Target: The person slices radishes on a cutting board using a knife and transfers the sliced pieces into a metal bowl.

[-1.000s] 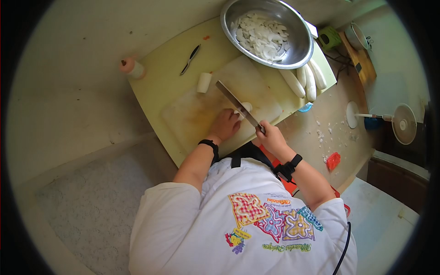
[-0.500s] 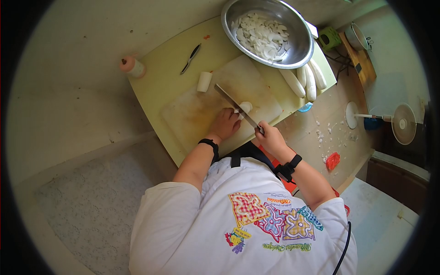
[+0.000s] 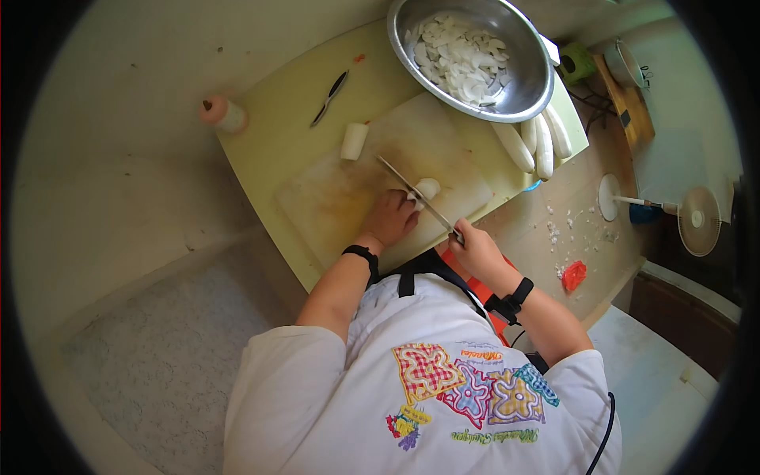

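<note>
My right hand is closed around the handle of a kitchen knife. The knife's blade crosses a piece of peeled white radish on the cutting board. On the near left side of the blade, my left hand has its fingers bent against the radish, with the fingertips close to the blade. Farther up the board stands or lies a short radish chunk. Several whole peeled radishes lie at the table's right end. A big metal basin holds many white radish slices.
A black-and-silver peeler lies on the pale green table. At its left corner is a pink-topped bottle. White scraps and a red plastic bag are on the floor, near a standing fan.
The knife has tilted slightly, showing less of its blade face, and my right hand has shifted a little right and down. My left hand stays on the radish. The whole view has shifted slightly.
</note>
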A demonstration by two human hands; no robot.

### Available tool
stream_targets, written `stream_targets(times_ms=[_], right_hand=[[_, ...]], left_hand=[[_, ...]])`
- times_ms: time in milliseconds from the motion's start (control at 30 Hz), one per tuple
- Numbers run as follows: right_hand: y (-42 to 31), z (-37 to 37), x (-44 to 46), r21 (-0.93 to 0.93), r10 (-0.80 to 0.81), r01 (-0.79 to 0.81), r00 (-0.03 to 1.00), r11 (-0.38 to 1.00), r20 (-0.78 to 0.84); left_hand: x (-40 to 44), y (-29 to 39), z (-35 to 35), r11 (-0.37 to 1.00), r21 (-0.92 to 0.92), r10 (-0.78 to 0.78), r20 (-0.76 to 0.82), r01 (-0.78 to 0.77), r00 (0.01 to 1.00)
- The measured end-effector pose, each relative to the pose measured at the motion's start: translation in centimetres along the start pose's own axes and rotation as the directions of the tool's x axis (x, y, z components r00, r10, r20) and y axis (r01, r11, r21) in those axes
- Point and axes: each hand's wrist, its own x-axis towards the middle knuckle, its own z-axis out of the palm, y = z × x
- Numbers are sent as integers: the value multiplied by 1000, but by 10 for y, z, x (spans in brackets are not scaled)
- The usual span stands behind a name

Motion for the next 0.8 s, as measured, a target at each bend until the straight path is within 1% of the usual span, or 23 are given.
stream_targets(times_ms=[67, 167, 300, 400, 467, 600, 667, 800], right_hand=[[5, 1, 2, 51, 16, -17, 1000, 999, 18], [7, -3, 6, 70, 33, -37, 998, 997, 56], [14, 6, 22, 68, 40, -46, 996, 997, 82], [22, 22, 40, 43, 109, -115, 987, 993, 117], [24, 20, 47, 76, 106, -112, 991, 991, 77], [26, 23, 47, 52, 96, -99, 993, 994, 62], [26, 26, 44, 112, 69, -71, 997, 991, 27], [22, 21, 42, 88, 53, -51, 998, 995, -18]], left_hand=[[-2, -2, 3, 1000, 13, 5, -5, -5, 1000], [-1, 1, 2, 1000, 11, -22, 6, 22, 1000], [-1, -3, 1, 999, 16, -28, 63, 27, 998], [-3, -3, 3, 999, 31, -30, 68, 28, 997], [-1, -1, 4, 998, 40, -48, 60, 46, 997], [0, -3, 3, 999, 51, -19, 59, 16, 998], [-1, -2, 5, 999, 39, -28, 44, 27, 999], [-2, -1, 5, 999, 31, -11, 25, 10, 1000]])
